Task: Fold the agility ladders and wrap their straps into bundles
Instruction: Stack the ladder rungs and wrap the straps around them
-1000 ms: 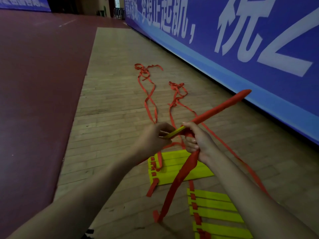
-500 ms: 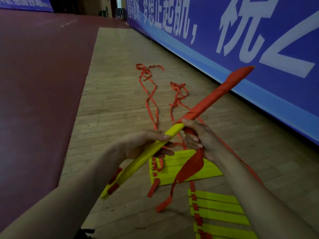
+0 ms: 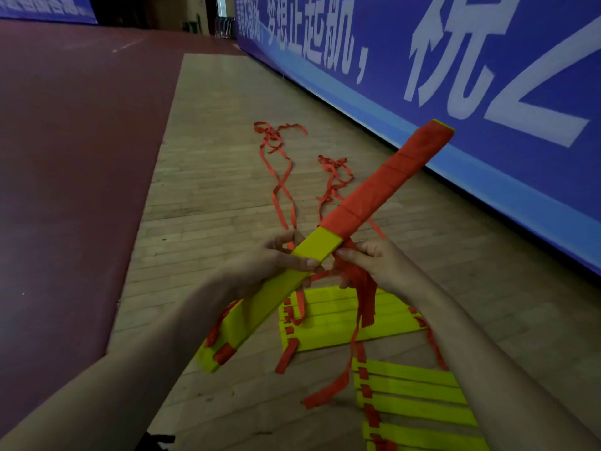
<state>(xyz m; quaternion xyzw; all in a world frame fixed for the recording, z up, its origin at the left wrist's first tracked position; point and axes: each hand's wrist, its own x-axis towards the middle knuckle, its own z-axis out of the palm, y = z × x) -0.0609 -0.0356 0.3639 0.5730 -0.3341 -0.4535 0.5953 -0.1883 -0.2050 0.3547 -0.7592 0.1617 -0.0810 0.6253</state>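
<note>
A stacked bundle of yellow ladder rungs (image 3: 276,294) slants from lower left to upper right, its far half wound in red strap (image 3: 383,187). My left hand (image 3: 273,265) grips the bare yellow middle of the bundle. My right hand (image 3: 370,265) pinches the loose red strap (image 3: 364,288) just below the wound part; its tail hangs to the floor. Below lie a second folded stack of yellow rungs (image 3: 341,320) and an unfolded ladder section (image 3: 409,402) at the lower right.
Two long red straps (image 3: 279,177) trail away across the wooden floor (image 3: 211,190). A blue banner wall (image 3: 455,76) runs along the right. Dark red flooring (image 3: 65,157) lies to the left.
The bundle has swung from edge-on to its flat face toward me, and its near end has dropped low left. My left hand shifted onto the yellow middle. The strap tail hangs lower.
</note>
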